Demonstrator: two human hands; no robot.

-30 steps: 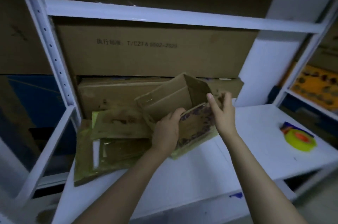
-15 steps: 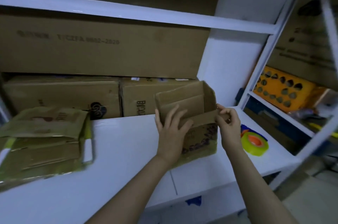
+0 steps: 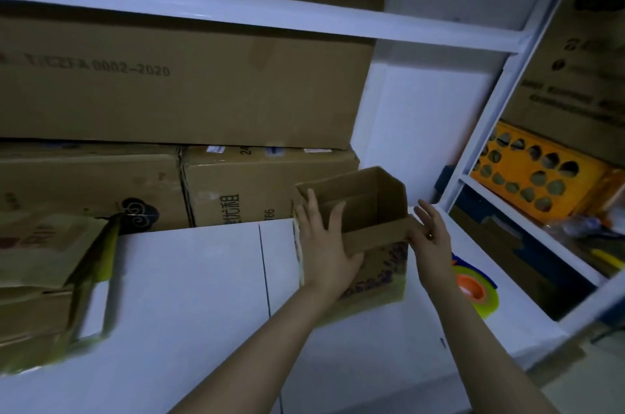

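Left hand (image 3: 326, 244) lies flat against the near-left corner of the small cardboard box (image 3: 375, 237). Its fingers are straight and slightly fanned, the tips rise past the rim, and the thumb lies across the front wall. It pinches nothing. Right hand (image 3: 433, 237) is also spread, fingers straight and apart, at the box's right end. The thumb seems to meet the front-right corner; we cannot tell whether the palm touches.

Progress, as we judge it:
- The box is opened out and stands upright on the white shelf board (image 3: 189, 278), mouth up, walls roughly square.
- A cardboard panel shows inside.
- The bottom is hidden, so we cannot say whether it is closed.
- We see no tape on the seams.
- Squaring and sealing look like the work left.

Positions, left to right:
- A pile of flattened cartons (image 3: 40, 278) lies at the shelf's left end, well apart from the hands, and is probably waiting its turn.
- Bare shelf comes next, then our left hand on the box.
- The box sits between the two hands, in front of the brown stock cartons (image 3: 263, 187).
- Our right hand is at the box's right wall.
- A yellow tape roll (image 3: 480, 298) lies on the shelf just beyond the right wrist, near but untouched.
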